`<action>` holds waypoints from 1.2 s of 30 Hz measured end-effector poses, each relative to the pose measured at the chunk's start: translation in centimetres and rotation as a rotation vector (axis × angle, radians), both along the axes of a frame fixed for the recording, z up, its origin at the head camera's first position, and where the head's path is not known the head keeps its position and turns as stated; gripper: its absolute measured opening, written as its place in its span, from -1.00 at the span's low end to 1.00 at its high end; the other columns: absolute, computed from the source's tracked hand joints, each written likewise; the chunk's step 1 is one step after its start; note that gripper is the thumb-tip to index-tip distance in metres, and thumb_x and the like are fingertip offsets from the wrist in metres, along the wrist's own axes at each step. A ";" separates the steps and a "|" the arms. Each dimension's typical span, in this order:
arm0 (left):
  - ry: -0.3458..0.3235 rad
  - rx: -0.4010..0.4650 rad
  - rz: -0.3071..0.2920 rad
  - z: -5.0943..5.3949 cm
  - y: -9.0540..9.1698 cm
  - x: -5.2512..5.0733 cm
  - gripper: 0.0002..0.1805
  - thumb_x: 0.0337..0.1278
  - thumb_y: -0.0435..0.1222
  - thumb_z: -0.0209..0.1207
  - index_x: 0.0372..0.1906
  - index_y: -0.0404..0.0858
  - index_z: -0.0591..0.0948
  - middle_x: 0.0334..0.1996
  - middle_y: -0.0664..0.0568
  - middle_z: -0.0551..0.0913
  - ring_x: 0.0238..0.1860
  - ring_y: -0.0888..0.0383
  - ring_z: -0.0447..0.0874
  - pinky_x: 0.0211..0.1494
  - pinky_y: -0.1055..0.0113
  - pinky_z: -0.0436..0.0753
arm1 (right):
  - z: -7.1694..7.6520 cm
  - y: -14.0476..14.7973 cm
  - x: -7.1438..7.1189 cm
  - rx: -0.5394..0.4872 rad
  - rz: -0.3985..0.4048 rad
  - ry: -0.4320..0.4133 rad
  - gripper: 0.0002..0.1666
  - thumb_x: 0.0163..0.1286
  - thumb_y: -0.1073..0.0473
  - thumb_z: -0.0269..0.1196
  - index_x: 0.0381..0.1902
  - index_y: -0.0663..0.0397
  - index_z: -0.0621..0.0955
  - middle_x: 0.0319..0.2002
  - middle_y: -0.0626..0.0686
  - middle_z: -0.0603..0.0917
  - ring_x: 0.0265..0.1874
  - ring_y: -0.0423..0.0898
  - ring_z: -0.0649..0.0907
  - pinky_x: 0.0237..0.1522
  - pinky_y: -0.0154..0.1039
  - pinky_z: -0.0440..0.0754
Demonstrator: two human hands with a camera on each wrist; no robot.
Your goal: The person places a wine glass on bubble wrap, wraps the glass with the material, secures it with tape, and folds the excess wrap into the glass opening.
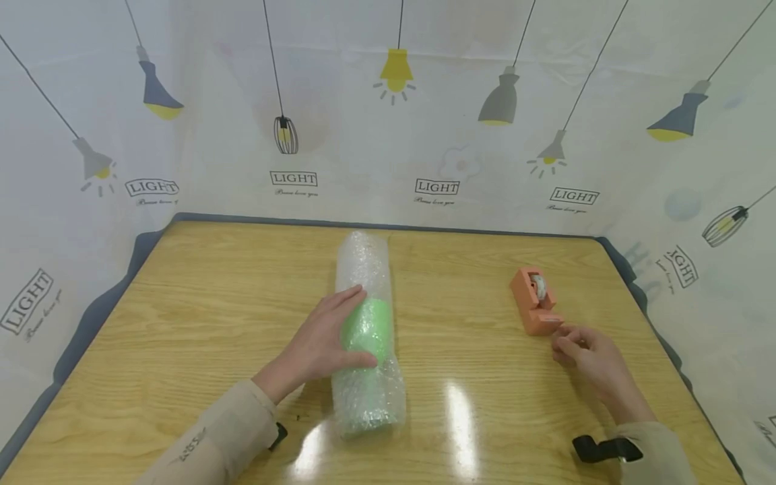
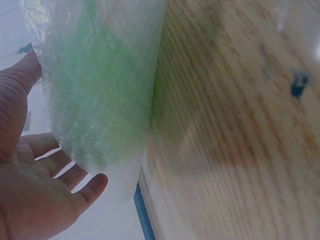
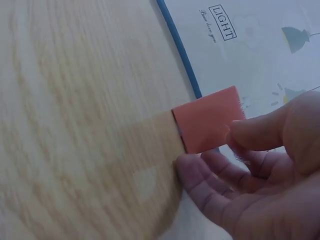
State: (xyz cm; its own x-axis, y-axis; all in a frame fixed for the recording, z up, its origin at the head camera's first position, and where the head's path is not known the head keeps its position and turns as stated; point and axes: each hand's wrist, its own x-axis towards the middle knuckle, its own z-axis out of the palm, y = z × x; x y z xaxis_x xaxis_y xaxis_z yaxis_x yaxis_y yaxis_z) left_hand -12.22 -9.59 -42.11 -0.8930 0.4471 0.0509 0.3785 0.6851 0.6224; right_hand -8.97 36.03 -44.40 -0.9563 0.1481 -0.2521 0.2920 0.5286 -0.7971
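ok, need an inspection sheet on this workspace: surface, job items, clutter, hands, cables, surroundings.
Surface: glossy wood-grain table.
Job items: bubble-wrapped bundle, green showing through, lying lengthwise; orange tape dispenser to its right, pale tape roll fitted.
Clutter: nothing seen.
Hands: left hand rests against the bundle; right hand has fingertips at the dispenser's cutter end, grip on tape unclear.
Cables: nothing seen.
Surroundings: pale backdrop printed with lamps and "LIGHT".

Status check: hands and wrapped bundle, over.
Left hand on bubble-wrapped bundle, lying on table. Right hand at front of tape dispenser, grip unclear. Nothing seen blocking either hand.
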 end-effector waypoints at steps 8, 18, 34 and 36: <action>-0.006 0.003 -0.002 0.1 -0.1 0.1 0.24 -0.17 0.08 0.60 0.61 -0.23 0.22 0.63 -0.05 0.14 0.61 -0.19 0.08 0.59 -0.22 0.20 | 2.1 -1.9 0.3 0.178 0.155 0.007 -0.74 0.57 0.24 0.15 -0.24 0.39 0.59 -0.28 0.18 0.71 -0.32 -0.08 0.68 -0.33 -0.29 0.67; -0.007 0.016 -0.007 0.0 -0.3 0.1 0.25 -0.17 0.08 0.60 0.62 -0.23 0.21 0.63 -0.04 0.14 0.61 -0.18 0.07 0.58 -0.21 0.20 | 4.0 -5.6 0.0 0.067 0.426 0.054 -0.74 0.62 0.19 0.14 -0.21 0.32 0.57 -0.25 0.13 0.64 -0.29 -0.01 0.66 -0.24 -0.13 0.75; -0.003 0.006 -0.007 -0.2 -0.3 0.0 0.25 -0.17 0.11 0.59 0.62 -0.22 0.20 0.63 -0.04 0.14 0.61 -0.19 0.07 0.59 -0.23 0.17 | 6.1 -9.7 -1.2 -0.020 0.581 0.035 -0.80 0.64 0.18 0.12 -0.20 0.20 0.54 -0.29 0.16 0.65 -0.24 0.09 0.68 -0.11 0.00 0.74; -0.003 0.007 -0.007 -0.2 -0.3 0.0 0.25 -0.17 0.10 0.59 0.62 -0.22 0.21 0.63 -0.04 0.14 0.61 -0.19 0.07 0.59 -0.22 0.18 | 6.3 -10.1 -1.4 -0.022 0.594 0.038 -0.81 0.63 0.18 0.12 -0.20 0.18 0.54 -0.30 0.17 0.64 -0.24 0.12 0.68 -0.13 0.02 0.73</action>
